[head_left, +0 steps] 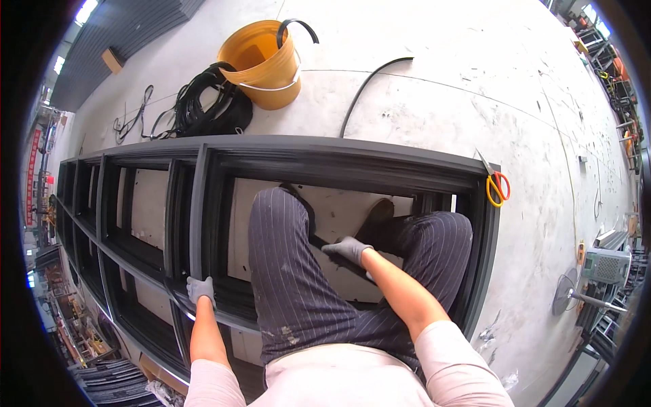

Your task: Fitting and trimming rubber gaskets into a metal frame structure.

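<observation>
I sit over a stack of dark grey metal frames [291, 144], my legs inside its large end opening. My left hand [200, 289], in a grey glove, closes on a crossbar of the upper frame. Beside its fingers a thin dark strip curves along the bar. My right hand [349, 250], also gloved, is closed around a black rubber strip [317, 241] between my knees. That strip bends up past my left knee; its lower end is hidden by my arm and leg. Scissors [497, 188] with red and yellow handles lie on the frame's right end.
Beyond the frames stands a yellow bucket [270, 91] with a black strip over its rim. Next to it lies a coil of black strip [193, 102]. A loose curved strip [363, 88] rests on the floor. At right are a fan [564, 292] and a grey-green box [607, 265].
</observation>
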`<state>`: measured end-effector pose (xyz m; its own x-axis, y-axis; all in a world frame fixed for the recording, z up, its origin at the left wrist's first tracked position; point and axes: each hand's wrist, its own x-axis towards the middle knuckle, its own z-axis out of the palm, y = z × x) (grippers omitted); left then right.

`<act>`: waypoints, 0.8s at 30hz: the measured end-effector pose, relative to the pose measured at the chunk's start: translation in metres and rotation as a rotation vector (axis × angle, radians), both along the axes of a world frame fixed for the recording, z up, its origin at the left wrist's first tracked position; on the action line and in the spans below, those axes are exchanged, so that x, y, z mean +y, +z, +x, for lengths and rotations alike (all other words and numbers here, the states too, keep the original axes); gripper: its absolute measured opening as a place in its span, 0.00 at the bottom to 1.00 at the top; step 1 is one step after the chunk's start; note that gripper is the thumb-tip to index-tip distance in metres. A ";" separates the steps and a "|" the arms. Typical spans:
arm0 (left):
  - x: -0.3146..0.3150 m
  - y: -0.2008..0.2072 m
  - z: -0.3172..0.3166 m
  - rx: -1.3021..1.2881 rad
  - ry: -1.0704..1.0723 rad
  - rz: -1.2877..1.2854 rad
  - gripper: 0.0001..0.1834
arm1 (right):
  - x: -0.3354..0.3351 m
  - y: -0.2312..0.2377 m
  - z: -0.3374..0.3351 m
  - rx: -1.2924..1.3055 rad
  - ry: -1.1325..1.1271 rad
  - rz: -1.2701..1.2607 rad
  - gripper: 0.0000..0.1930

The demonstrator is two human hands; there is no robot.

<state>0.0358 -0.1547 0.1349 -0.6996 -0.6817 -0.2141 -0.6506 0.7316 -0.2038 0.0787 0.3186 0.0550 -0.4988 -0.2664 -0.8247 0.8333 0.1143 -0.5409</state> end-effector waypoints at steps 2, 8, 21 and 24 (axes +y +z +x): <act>0.009 0.013 0.003 0.031 0.011 0.073 0.43 | 0.007 0.022 -0.006 0.092 0.048 0.233 0.36; 0.052 0.044 -0.006 0.510 -0.241 0.468 0.32 | 0.043 0.093 -0.038 0.593 0.090 0.653 0.29; 0.316 0.208 0.000 0.438 -0.522 2.071 0.27 | 0.052 0.283 0.035 0.557 -0.667 -0.515 0.24; 0.340 0.229 -0.013 0.422 -0.298 2.519 0.31 | 0.039 0.269 0.048 0.365 -0.513 -0.639 0.26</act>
<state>0.0230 0.1856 0.3638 -0.8662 0.4975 0.0465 -0.3154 -0.6166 0.7213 0.1270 0.3580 0.3239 -0.8850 -0.2922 -0.3625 0.4627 -0.6386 -0.6149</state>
